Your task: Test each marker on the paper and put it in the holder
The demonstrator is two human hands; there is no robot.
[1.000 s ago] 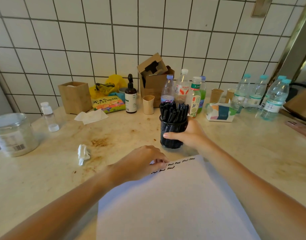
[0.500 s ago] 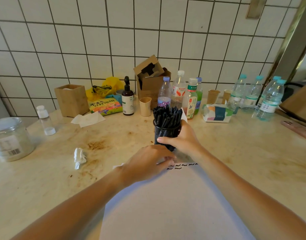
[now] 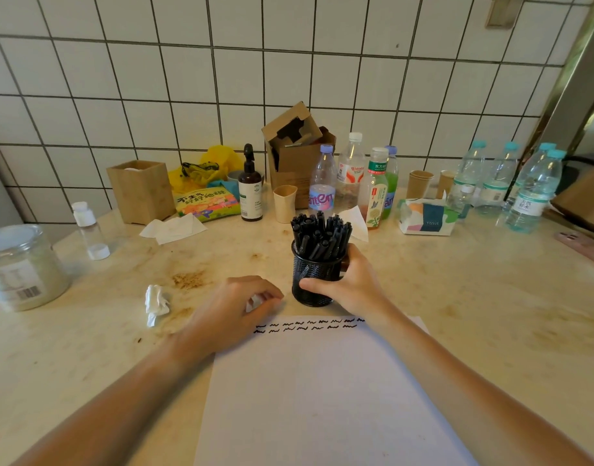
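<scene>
Black mesh holder [image 3: 311, 284] stands upright, crammed with black markers [image 3: 321, 235], just beyond the white paper's [image 3: 322, 391] scribbled far edge.

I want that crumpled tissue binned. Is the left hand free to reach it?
Probably yes. The left hand rests on the paper's corner, seemingly holding nothing, and the crumpled tissue lies just to its left on bare counter with nothing between.

Crumpled tissue [image 3: 157, 303], jar [image 3: 21, 267], cardboard box [image 3: 297, 153].
</scene>
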